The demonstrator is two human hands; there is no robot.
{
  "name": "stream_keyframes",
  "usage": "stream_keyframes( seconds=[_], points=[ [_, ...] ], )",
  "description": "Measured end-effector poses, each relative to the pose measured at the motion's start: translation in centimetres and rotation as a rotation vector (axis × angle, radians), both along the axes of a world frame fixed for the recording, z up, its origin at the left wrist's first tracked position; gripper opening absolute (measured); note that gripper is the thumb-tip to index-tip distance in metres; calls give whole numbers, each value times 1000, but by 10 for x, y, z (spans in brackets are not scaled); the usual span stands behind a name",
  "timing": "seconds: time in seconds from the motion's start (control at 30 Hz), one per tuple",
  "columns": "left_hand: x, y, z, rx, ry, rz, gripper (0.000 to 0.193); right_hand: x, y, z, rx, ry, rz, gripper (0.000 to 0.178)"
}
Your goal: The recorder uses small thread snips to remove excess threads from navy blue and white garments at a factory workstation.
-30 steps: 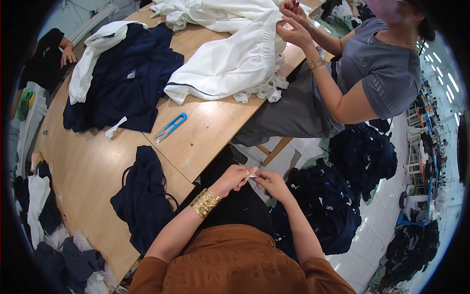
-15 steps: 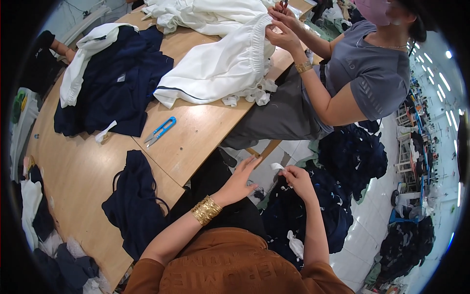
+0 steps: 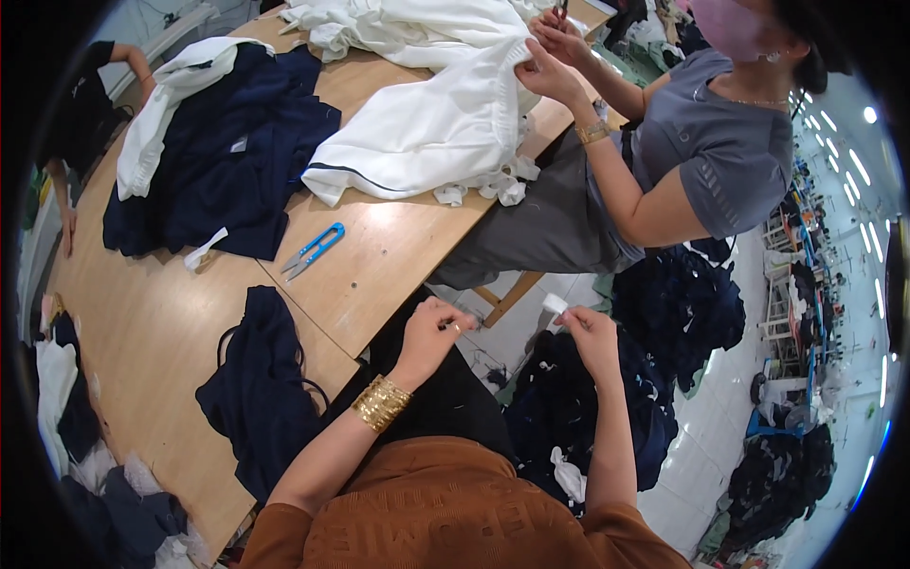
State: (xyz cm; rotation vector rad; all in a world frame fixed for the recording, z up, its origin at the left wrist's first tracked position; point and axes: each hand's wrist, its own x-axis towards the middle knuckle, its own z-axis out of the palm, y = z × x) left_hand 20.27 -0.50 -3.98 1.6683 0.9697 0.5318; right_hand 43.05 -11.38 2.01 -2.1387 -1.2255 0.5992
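Between the tips of my right hand (image 3: 591,339) is a small white strip (image 3: 555,303), pinched over the floor beside the table. My left hand (image 3: 434,332) hovers over my lap by the table's edge, its fingers curled inward; motion smears the tips, so whether they meet is unclear. To its left on the table lies a dark navy garment (image 3: 256,370) with thin loops. Blue-handled thread snips (image 3: 318,250) rest beyond it on the bare wood.
A co-worker in grey (image 3: 701,152) handles a white garment (image 3: 417,142) across the table (image 3: 379,275). Navy garments (image 3: 218,152) are piled at far left, where another person (image 3: 85,114) stands. Dark cloth heaps (image 3: 588,408) cover the floor at my right.
My left hand has drawn back and curled its fingers, which were stretched out before. My right hand has risen slightly with the white strip. The far-left person has reached over the table's edge.
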Motion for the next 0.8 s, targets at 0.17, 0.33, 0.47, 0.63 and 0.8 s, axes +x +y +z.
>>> stream_keyframes(
  seconds=[0.17,0.33,0.47,0.63,0.8],
  points=[
    [21,-10,36,328,-256,-211,62,-15,12,11,-65,4,105,19],
    [21,-5,33,459,-12,-375,31,-32,21,27,-20,129,234,16],
    [-27,-3,50,-92,-112,-403,28,1,22,16,123,-53,-19,15],
    [-120,-16,72,-82,-162,-436,31,-16,33,34,-116,-173,5,32],
    [-196,-11,113,-97,-80,108,22,-78,71,-8,15,260,374,22]
  ],
)
